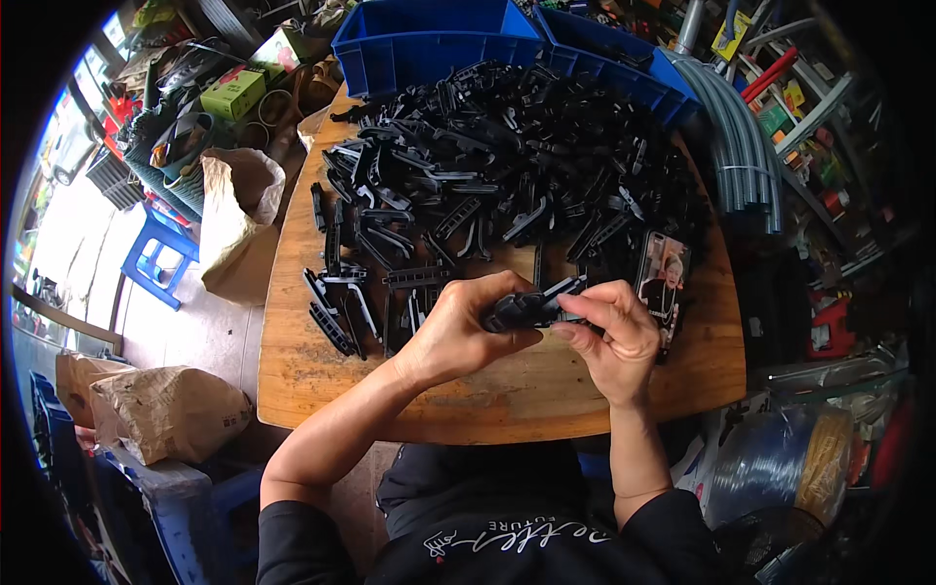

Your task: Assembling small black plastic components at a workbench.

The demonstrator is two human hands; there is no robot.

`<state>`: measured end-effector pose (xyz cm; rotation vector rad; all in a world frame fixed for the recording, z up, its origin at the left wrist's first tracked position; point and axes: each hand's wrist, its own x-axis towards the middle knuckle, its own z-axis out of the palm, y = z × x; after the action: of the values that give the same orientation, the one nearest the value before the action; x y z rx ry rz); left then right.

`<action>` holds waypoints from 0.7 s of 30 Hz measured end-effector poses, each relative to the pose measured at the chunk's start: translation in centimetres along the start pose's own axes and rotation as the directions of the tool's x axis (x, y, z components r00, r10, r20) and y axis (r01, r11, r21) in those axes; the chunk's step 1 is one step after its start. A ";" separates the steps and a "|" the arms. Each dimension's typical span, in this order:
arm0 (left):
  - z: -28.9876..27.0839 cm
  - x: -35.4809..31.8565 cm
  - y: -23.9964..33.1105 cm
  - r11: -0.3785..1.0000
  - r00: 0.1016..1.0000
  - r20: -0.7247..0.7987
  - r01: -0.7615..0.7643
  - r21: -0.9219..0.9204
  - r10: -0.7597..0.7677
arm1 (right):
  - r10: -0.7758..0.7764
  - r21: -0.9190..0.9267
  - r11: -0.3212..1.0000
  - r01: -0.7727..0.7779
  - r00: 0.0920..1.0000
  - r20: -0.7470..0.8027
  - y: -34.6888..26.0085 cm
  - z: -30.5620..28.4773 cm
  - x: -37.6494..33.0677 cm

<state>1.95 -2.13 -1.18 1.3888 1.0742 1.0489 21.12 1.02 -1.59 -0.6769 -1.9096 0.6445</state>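
Just above the near part of the wooden table (507, 405), my left hand (468, 327) is wrapped around a black plastic part (525, 310). My right hand (616, 336) meets it from the other side, thumb and fingertips pinched at its right end. A thin strip (565, 289) sticks up from the held part between both hands; whether it is a separate piece I cannot tell. Beyond my hands lies a large heap of similar black plastic parts (468, 180), long and ribbed. Several loose ones (331, 327) lie left of my left wrist.
A phone (665, 278) with a picture on it lies at the table's right. Blue bins (439, 63) stand behind the heap. Coiled grey tubing (746, 161) is at the right, an open paper sack (234, 253) and a blue stool (161, 249) at the left.
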 end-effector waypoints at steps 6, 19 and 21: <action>0.5 0.3 -1.1 0.903 0.939 -0.052 -0.310 0.296 0.339 | -0.036 -0.070 0.997 0.034 0.999 -0.026 -0.1 0.5 -0.2; 0.9 -0.1 -0.9 0.900 0.939 -0.074 -0.297 0.319 0.336 | 0.291 0.271 0.909 -0.316 0.948 0.130 0.6 0.2 -0.8; 0.9 -0.4 -0.7 0.930 0.959 -0.065 -0.251 0.269 0.277 | 0.274 0.316 0.899 -0.302 0.953 0.132 0.6 0.0 -0.8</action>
<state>2.71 -2.64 -1.98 1.7436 1.1513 1.2163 21.55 0.87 -2.48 -0.7269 -1.7295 1.1726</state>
